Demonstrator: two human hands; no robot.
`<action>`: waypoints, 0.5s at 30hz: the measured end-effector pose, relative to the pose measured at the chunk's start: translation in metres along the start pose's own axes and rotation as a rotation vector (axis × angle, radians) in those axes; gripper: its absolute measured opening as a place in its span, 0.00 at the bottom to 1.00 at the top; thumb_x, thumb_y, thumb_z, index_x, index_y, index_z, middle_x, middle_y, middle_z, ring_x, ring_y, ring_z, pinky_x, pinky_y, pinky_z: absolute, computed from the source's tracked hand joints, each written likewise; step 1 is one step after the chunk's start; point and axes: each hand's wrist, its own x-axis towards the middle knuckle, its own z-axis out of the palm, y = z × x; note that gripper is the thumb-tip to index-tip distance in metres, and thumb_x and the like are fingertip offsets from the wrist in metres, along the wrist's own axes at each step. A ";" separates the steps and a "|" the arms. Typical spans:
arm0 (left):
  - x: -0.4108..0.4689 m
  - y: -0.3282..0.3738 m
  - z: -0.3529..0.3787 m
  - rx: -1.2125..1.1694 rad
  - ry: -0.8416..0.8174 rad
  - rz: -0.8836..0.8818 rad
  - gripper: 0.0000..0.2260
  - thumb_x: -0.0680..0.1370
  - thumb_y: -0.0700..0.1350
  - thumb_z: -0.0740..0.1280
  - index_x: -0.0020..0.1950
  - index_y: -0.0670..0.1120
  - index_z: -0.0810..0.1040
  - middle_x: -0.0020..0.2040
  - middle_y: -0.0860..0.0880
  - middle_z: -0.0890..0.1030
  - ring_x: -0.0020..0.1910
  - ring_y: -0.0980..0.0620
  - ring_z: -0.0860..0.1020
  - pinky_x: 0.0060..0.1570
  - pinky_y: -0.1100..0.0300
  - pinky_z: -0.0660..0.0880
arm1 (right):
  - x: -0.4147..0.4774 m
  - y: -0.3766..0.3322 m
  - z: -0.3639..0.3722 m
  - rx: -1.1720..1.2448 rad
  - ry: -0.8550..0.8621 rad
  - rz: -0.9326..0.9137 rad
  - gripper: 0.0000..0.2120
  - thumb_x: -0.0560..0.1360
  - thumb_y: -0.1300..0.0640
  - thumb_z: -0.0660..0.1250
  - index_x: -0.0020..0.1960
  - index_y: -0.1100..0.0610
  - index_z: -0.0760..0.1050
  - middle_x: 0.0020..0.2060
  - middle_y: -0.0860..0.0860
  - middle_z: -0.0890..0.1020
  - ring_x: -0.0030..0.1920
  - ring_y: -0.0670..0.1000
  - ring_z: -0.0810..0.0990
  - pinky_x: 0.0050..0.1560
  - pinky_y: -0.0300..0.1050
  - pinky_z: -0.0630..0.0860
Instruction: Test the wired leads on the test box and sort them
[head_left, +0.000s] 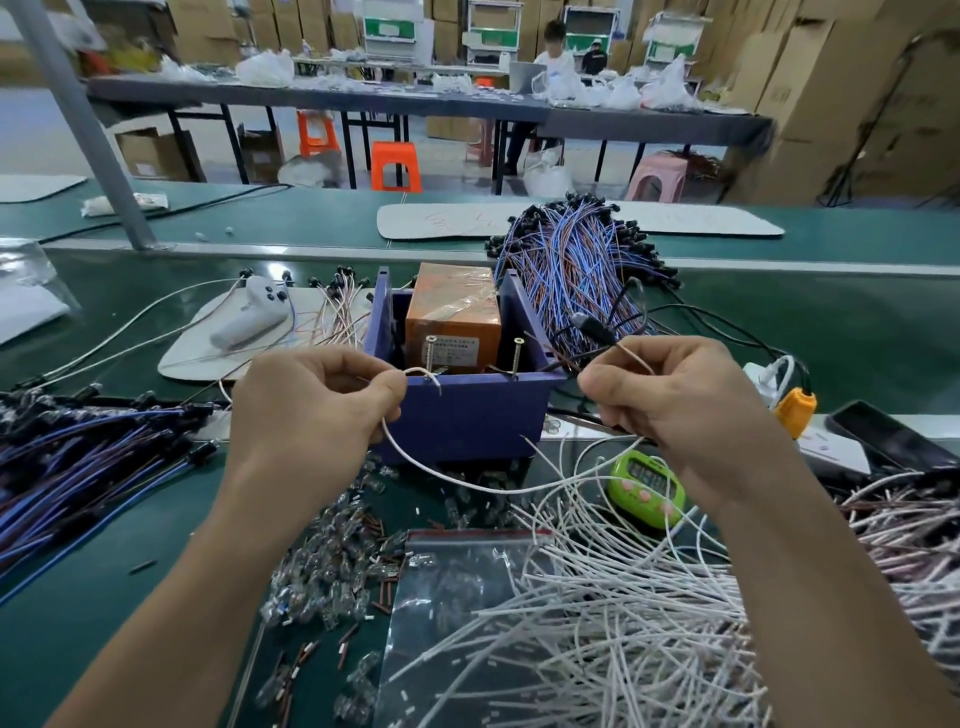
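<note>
Lead (415, 370), thin, white, slack curve, left hand (311, 410) and right hand (691, 410) pinching its ends, seemingly against square purple box (467, 421).

Part of the thin white wire (467, 480) is hidden inside the left hand (311, 410) and the right hand (691, 410). The right hand covers a corner of the small green plastic timer (649, 499); its numbers are too blurry to read. The label on the orange box (452, 317) is too small to read.
</note>
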 end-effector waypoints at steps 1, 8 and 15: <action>0.000 0.000 0.000 0.011 0.006 0.008 0.11 0.74 0.45 0.78 0.38 0.62 0.85 0.30 0.55 0.84 0.25 0.57 0.81 0.25 0.67 0.75 | 0.000 0.001 -0.001 -0.010 -0.002 -0.004 0.12 0.72 0.70 0.74 0.33 0.59 0.83 0.25 0.58 0.77 0.25 0.48 0.72 0.27 0.34 0.69; -0.001 -0.002 0.002 0.096 0.133 0.036 0.10 0.73 0.47 0.79 0.33 0.53 0.84 0.28 0.58 0.82 0.24 0.58 0.81 0.24 0.69 0.74 | 0.003 0.006 -0.009 -0.105 -0.013 -0.001 0.09 0.71 0.69 0.75 0.33 0.61 0.83 0.25 0.57 0.78 0.25 0.47 0.72 0.27 0.33 0.69; -0.004 -0.001 0.007 0.200 0.218 0.090 0.11 0.72 0.51 0.79 0.31 0.55 0.82 0.28 0.64 0.80 0.25 0.62 0.79 0.28 0.66 0.71 | 0.002 0.007 -0.008 -0.179 -0.070 0.012 0.07 0.70 0.65 0.76 0.34 0.59 0.83 0.25 0.55 0.79 0.25 0.46 0.70 0.26 0.34 0.66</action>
